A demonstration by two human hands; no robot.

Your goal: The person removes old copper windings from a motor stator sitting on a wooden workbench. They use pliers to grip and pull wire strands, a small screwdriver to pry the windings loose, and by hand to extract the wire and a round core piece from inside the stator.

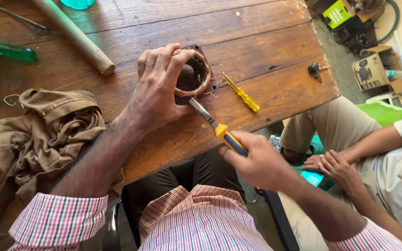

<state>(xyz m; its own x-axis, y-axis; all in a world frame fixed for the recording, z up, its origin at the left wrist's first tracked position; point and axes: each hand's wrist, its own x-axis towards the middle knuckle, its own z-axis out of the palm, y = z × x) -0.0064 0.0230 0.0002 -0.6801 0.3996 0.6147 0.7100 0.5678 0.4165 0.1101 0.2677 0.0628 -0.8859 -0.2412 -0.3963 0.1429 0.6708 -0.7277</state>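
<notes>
The left hand (pixel 157 86) is clamped over a round motor stator (pixel 196 74), fingers curled across its top rim and thumb pressed against the near side, pinning it flat on the wooden counter (pixel 266 42). The stator lies near the middle of the counter, toward its near edge; its ring of copper-coloured winding shows around a dark hollow, and loose strands of wire stick out at its right side.

The right hand (pixel 257 160) is closed around the yellow and blue handle of a screwdriver (pixel 215 125), held off the counter's near edge. The metal shaft runs up and left, and its tip meets the lower rim of the stator just beside the left thumb.

A small yellow screwdriver (pixel 243 95) lies on the counter just right of the stator. A wooden handle (pixel 77 37) lies aslant at upper left, with a green-handled tool (pixel 8 51) farther left. A crumpled brown cloth (pixel 38 139) covers the counter's left part, beside the left forearm. A bunch of keys (pixel 316 70) rests near the counter's right edge. To the right sits another person, hands (pixel 331 165) resting together in the lap.
</notes>
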